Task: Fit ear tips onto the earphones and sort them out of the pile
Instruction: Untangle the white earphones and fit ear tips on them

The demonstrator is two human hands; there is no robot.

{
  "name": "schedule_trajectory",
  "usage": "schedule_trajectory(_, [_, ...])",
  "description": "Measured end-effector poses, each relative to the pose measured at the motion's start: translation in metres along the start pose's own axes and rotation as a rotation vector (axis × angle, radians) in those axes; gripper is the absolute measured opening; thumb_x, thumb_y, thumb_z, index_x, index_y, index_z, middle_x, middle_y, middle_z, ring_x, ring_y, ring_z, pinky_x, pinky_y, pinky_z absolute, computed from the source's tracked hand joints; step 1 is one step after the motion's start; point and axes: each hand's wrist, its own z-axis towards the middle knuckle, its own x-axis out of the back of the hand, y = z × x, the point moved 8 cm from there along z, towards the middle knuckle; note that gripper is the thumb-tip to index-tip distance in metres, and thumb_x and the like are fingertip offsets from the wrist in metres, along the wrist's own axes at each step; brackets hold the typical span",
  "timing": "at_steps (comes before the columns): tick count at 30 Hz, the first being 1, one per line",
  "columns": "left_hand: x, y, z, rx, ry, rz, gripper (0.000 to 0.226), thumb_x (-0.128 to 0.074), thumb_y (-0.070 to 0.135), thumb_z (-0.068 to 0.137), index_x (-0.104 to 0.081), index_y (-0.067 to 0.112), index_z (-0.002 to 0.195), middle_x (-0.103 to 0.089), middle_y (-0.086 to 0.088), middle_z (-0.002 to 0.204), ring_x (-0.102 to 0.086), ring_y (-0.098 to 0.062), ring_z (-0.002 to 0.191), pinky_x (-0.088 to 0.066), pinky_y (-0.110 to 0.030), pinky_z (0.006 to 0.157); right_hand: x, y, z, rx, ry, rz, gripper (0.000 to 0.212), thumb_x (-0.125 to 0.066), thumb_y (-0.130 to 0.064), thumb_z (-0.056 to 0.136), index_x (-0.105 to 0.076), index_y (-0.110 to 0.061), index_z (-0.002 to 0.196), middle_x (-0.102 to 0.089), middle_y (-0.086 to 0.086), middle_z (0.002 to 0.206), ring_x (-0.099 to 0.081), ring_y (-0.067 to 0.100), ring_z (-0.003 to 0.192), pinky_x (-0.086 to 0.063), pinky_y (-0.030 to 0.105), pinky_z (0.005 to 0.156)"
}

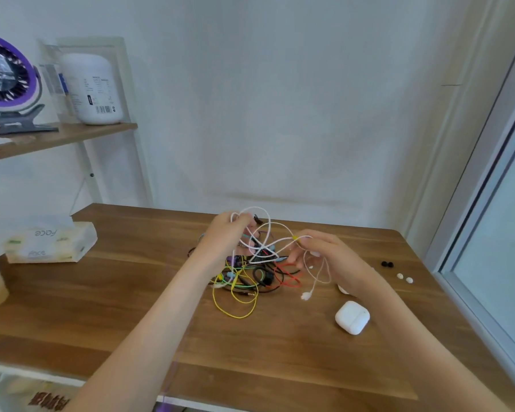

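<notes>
Earphones lie as a tangled pile (252, 278) of yellow, red, black and green cords on the wooden table (131, 307). Nearer than the pile and to its right sits a closed white case (352, 317). A white earbud (306, 296) dangles just right of the pile, hanging from the right hand (330, 257). That hand's thumb and fingers are curled and pinch the white cord (268, 230) at a small yellow piece, possibly a slider, though blur hides what it is. Above the pile, the left hand (225, 236) has its fingers closed around several loops of the same cord, which is lifted clear of the tangle between the two hands. Well right of the pile lie two black ear tips (387, 264) and two white ear tips (404, 278). Far left of the pile rests a tissue pack (49, 242). Beyond it, a shelf (57, 138) carries a purple fan (3, 72) and a white canister (91, 87).
</notes>
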Motion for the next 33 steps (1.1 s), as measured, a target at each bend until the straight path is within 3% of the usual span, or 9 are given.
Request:
schedule_trajectory(4, [-0.034,0.001,-0.008,-0.023,-0.215,-0.104,0.01,-0.054,0.008,0.096,-0.057,0.006,0.086,-0.064,-0.008,0.075,-0.064,-0.015,0.059,-0.054,-0.026,0.057,0.006,0.016,-0.015,-0.103,-0.036,0.113,0.036,-0.056,-0.017,0.078,-0.059,-0.002,0.111,-0.064,0.02,0.109,-0.063,0.027,0.095,-0.051,0.027,0.079])
schedule_trajectory(9, [-0.062,0.009,-0.014,-0.063,-0.3,-0.09,0.005,-0.06,0.006,0.092,-0.056,0.005,0.088,-0.065,-0.008,0.08,-0.066,-0.019,0.066,-0.059,-0.036,0.066,0.006,0.014,-0.027,-0.115,-0.088,-0.005,0.052,-0.061,-0.032,0.084,-0.049,-0.025,0.134,-0.06,0.001,0.13,-0.057,0.02,0.121,-0.042,0.041,0.103])
schedule_trajectory(13, [-0.072,0.018,-0.019,-0.137,-0.337,-0.084,0.019,-0.054,0.021,0.097,-0.06,0.011,0.081,-0.067,-0.007,0.084,-0.066,-0.021,0.071,-0.058,-0.04,0.074,0.017,0.013,-0.03,-0.096,0.027,-0.215,0.033,-0.06,-0.035,0.092,-0.063,-0.008,0.11,-0.068,0.01,0.113,-0.064,0.025,0.107,-0.045,0.042,0.102])
schedule_trajectory(18, [-0.061,0.02,-0.012,-0.228,-0.246,-0.1,0.028,-0.05,0.021,0.098,-0.061,0.013,0.074,-0.063,-0.004,0.09,-0.061,-0.016,0.085,-0.053,-0.033,0.084,0.039,0.009,-0.036,-0.035,0.229,-0.206,0.024,-0.052,-0.019,0.098,-0.064,0.0,0.088,-0.068,0.01,0.079,-0.066,0.017,0.08,-0.047,0.021,0.08])
schedule_trajectory(22, [-0.045,0.015,-0.006,-0.126,-0.19,-0.594,0.034,-0.048,0.011,0.095,-0.053,0.009,0.062,-0.07,-0.009,0.097,-0.065,-0.022,0.094,-0.051,-0.036,0.092,0.055,0.016,-0.041,-0.042,0.36,-0.065,0.024,-0.048,-0.02,0.099,-0.066,-0.007,0.09,-0.064,0.01,0.065,-0.06,0.019,0.063,-0.052,0.031,0.071])
schedule_trajectory(24, [-0.044,0.014,-0.008,-0.072,-0.232,-0.852,0.042,-0.044,0.011,0.094,-0.051,0.011,0.053,-0.07,-0.011,0.077,-0.069,-0.025,0.081,-0.055,-0.038,0.086,0.062,0.019,-0.044,-0.022,0.409,-0.01,0.022,-0.049,-0.02,0.098,-0.068,-0.008,0.097,-0.062,0.014,0.066,-0.06,0.021,0.063,-0.05,0.035,0.073])
schedule_trajectory(26, [-0.042,0.011,-0.01,-0.034,-0.222,-0.913,0.044,-0.041,0.012,0.093,-0.042,0.014,0.049,-0.052,-0.004,0.051,-0.059,-0.02,0.051,-0.057,-0.031,0.061,0.067,0.02,-0.046,0.008,0.439,0.024,0.022,-0.05,-0.019,0.098,-0.069,-0.007,0.101,-0.061,0.017,0.067,-0.06,0.023,0.065,-0.049,0.032,0.072])
schedule_trajectory(29, [-0.045,0.0,-0.007,0.026,-0.218,-0.82,0.04,-0.041,0.013,0.091,-0.03,0.016,0.053,-0.026,0.002,0.043,-0.026,-0.012,0.036,-0.033,-0.02,0.036,0.07,0.02,-0.049,0.027,0.478,0.05,0.021,-0.051,-0.014,0.097,-0.07,-0.01,0.091,-0.063,0.014,0.069,-0.061,0.021,0.066,-0.05,0.028,0.069])
schedule_trajectory(33, [-0.052,-0.015,-0.001,0.055,-0.244,-0.474,0.041,-0.047,0.015,0.095,-0.033,0.017,0.056,-0.021,0.006,0.039,-0.015,-0.007,0.032,-0.014,-0.016,0.033,0.073,0.023,-0.052,0.004,0.495,0.082,0.024,-0.053,-0.008,0.094,-0.071,-0.012,0.078,-0.066,0.011,0.075,-0.058,0.024,0.073,-0.044,0.039,0.075])
